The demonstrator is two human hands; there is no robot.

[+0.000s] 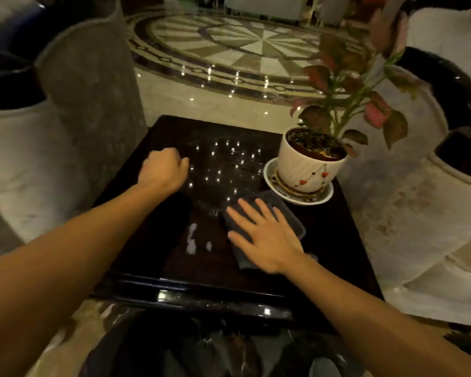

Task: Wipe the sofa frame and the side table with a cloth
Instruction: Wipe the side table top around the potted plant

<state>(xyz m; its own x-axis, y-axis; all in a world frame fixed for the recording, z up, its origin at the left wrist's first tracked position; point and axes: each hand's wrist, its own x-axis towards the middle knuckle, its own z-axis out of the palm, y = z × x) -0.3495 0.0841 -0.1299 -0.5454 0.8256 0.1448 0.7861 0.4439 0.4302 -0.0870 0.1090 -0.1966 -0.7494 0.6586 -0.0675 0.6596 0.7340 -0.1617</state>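
Observation:
A dark glossy side table [174, 265] fills the middle of the head view, its top reflecting many small lights. A folded grey cloth [286, 213] lies flat on the table's right half. My right hand [264, 238] presses down on the cloth with fingers spread. My left hand [163, 170] rests on the table's left part as a loose fist with nothing visible in it. Pale upholstered sofas with dark glossy frames [446, 85] stand on both sides of the table.
A white plant pot [307, 167] with red-green leaves sits on a saucer at the table's far right corner, close to the cloth. The left sofa arm [87, 91] borders the table. Beyond lies polished marble floor [229, 50] with a round inlay.

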